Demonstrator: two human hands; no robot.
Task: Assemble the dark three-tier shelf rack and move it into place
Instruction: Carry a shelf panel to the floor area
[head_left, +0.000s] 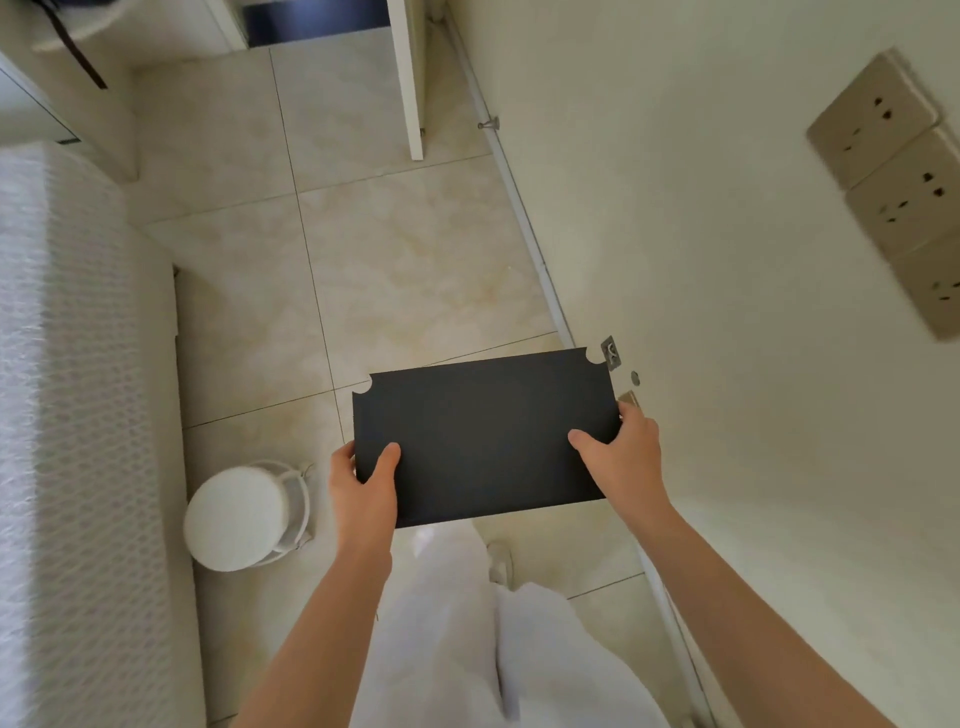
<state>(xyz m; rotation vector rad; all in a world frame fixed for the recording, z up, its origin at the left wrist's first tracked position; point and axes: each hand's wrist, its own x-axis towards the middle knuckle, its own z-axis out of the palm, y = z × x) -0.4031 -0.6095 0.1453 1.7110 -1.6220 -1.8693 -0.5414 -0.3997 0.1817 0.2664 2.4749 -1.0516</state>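
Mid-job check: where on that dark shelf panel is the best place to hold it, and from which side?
Probably the two short ends, as now: left hand and right hand each come in from the near corners of the dark shelf panel, thumbs on top, fingers beneath. It is a flat, thin rectangle held level, so opposite-edge pinches steady it. Keep clear of the notched far corners, which seem meant for posts.

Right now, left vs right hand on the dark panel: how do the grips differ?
The left hand grips the dark panel near its lower left corner; the right hand grips its right edge, farther from the camera. Both put the thumb on top, with fingers hidden underneath.
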